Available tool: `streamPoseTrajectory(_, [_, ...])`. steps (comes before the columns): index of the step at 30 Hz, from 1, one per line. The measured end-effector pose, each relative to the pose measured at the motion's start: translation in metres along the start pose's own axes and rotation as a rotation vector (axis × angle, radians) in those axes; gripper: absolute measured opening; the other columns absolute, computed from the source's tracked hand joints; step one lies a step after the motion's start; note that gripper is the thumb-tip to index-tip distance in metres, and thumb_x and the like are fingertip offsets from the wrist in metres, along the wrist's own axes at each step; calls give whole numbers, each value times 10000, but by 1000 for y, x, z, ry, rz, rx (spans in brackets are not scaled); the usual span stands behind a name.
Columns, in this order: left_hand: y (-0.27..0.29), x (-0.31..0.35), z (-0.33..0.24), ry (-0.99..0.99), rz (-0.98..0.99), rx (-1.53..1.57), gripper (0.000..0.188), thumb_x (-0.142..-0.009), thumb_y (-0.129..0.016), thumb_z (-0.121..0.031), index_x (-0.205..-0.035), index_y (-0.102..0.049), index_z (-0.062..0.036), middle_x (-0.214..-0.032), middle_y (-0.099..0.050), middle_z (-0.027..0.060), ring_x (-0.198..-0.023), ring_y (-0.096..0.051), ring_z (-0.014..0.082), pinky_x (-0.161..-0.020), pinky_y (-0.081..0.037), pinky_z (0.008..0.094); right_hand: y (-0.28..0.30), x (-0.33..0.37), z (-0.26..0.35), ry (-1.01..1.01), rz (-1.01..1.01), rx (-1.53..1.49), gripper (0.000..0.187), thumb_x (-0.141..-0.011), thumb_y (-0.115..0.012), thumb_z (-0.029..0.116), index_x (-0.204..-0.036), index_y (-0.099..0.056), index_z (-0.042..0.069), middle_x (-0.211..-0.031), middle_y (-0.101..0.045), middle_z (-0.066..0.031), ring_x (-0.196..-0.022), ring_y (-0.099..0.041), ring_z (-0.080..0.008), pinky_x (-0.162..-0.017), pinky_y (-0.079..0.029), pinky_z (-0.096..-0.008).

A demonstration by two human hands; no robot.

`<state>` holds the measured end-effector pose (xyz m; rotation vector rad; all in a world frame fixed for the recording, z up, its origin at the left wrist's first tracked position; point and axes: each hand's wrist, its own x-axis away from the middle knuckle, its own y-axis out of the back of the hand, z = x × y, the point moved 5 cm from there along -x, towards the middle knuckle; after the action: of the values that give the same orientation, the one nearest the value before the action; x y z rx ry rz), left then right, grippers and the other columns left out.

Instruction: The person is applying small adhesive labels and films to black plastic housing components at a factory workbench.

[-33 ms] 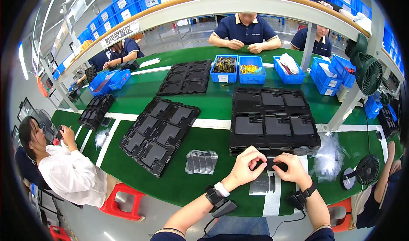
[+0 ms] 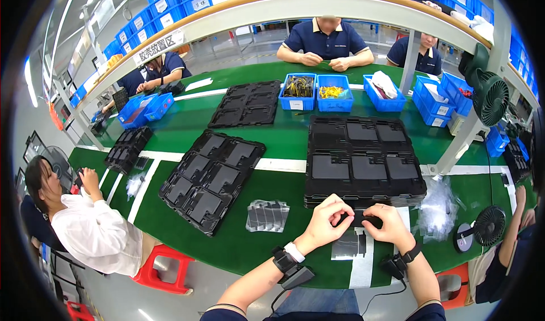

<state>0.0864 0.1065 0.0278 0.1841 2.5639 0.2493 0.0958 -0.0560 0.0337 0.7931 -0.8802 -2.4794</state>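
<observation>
My left hand (image 2: 325, 223) and my right hand (image 2: 392, 224) meet in front of the stack of black plastic trays (image 2: 366, 199). Between them they pinch a small flat black part (image 2: 357, 219), mostly covered by my fingers. Under my hands lies a clear sheet with dark strips (image 2: 347, 246), overlapping a white tape line on the green table. The top tray of the stack carries dark flat square pieces (image 2: 368, 168) in its pockets. A second clear sheet of dark strips (image 2: 267, 216) rests to the left.
Another filled black tray (image 2: 213, 178) lies left, with a further black tray (image 2: 245, 105) behind it. Crumpled clear film (image 2: 437, 213) and a small fan (image 2: 489, 225) are at right. Blue bins (image 2: 298, 101) line the back. Co-workers sit around the table.
</observation>
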Motion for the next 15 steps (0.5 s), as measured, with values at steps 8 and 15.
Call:
streamPoseTrajectory(8, [1,0,-3,59,46,4,128,-698,-669,10,-797,-610,-46,-693,-420,-32,-478,-338,11,-436,-267,172,-6,0,-5,-46,-78,-196,216,-688,-696,66,-867,-596,-2,-806,-627,-112,-716,-619,-200,-653,-497,-283])
streamPoseTrajectory(15, [3,-23,-35,-153,259,-444,139,-729,-670,-97,-836,-596,-48,-773,-518,39,-618,-550,152,-566,-465,263,1,3,-5,-8,-124,-124,176,-676,-657,39,-834,-582,18,-764,-605,-87,-690,-596,-194,-620,-483,-278])
